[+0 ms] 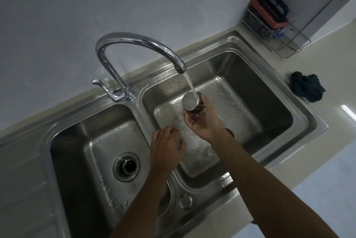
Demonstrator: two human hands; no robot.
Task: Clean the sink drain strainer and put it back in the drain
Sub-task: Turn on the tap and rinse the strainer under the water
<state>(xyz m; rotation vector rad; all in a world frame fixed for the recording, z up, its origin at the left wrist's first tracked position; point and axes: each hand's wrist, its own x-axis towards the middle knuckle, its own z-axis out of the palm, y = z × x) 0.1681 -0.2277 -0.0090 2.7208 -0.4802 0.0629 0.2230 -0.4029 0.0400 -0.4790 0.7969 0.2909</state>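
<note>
My right hand holds the round metal drain strainer over the right sink basin, its perforated bottom turned up into the stream of water from the chrome tap. My left hand hovers over the divider between the two basins, fingers loosely apart and holding nothing. A drain in the right basin shows only as a sliver behind my right wrist. The left basin has its own drain, open and dark.
The tap lever sticks out to the left of the tap base. A wire rack with an orange-and-black scrubber stands on the counter at the back right. A crumpled dark cloth lies on the counter right of the sink.
</note>
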